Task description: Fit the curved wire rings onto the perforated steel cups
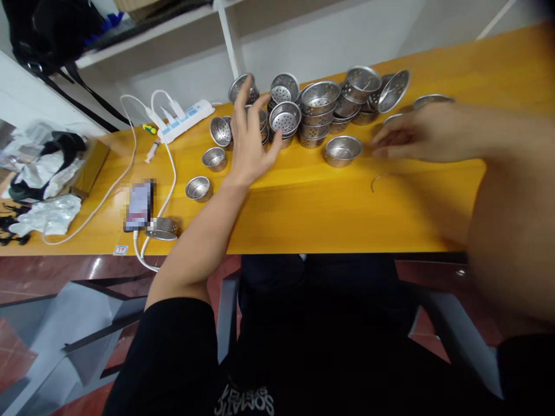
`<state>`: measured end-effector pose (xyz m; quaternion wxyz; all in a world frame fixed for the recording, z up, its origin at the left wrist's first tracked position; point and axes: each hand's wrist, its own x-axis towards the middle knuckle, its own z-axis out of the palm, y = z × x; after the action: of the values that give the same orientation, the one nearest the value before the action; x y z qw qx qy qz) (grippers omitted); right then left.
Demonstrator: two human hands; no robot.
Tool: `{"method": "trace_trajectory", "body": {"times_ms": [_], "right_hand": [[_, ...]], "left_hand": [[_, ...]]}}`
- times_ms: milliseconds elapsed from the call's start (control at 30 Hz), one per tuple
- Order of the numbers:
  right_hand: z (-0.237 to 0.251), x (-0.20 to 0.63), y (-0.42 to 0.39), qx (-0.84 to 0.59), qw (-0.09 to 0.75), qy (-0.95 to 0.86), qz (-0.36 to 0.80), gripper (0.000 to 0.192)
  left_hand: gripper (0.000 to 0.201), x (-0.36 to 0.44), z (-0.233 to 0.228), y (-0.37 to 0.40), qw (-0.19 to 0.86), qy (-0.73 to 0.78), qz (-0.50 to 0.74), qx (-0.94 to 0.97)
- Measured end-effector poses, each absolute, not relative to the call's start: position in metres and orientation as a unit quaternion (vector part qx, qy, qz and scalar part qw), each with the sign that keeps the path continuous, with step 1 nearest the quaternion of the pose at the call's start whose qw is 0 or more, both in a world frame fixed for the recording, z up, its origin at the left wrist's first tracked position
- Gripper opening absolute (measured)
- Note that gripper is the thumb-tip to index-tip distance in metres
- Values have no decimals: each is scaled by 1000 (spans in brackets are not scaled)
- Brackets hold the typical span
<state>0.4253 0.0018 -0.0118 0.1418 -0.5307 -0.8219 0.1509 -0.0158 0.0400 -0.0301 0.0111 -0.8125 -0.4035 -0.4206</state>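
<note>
I see the yellow table (329, 214) filling the frame from nine to three o'clock. At twelve o'clock on it stands the pile (321, 107) of perforated steel cups, stacked and tipped against each other. My right hand (411, 137), blurred, lies low over the table at two o'clock, fingers stretched toward nine o'clock; whether it pinches anything I cannot tell. My left hand (249, 136) hovers at eleven o'clock, fingers spread wide and holding nothing, in front of the left end of the pile, just beside its nearest cups. A lone bowl (343, 150) sits between the two hands, just at nine o'clock from the right fingertips. The power strip (184, 119) lies at ten o'clock near the table's far edge, its white cables looping down toward the phone (139, 205) at nine o'clock. Three small cups (215, 158) sit apart on the table at nine o'clock from the left hand. A thin wire ring (381, 179) lies at six o'clock from the right hand, near it.
</note>
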Motion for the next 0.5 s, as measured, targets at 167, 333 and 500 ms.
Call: {"method": "trace_trajectory", "body": {"times_ms": [167, 333, 500], "right_hand": [[-52, 399, -1, -402, 193, -890, 94, 42], [-54, 351, -29, -392, 236, -884, 98, 30], [-35, 323, -50, -372, 337, -859, 99, 36]], "left_hand": [[67, 0, -27, 27, -21, -389, -381, -838], [67, 5, -26, 18, -84, -352, -325, -874], [107, 9, -32, 14, -144, -283, -267, -910]]}}
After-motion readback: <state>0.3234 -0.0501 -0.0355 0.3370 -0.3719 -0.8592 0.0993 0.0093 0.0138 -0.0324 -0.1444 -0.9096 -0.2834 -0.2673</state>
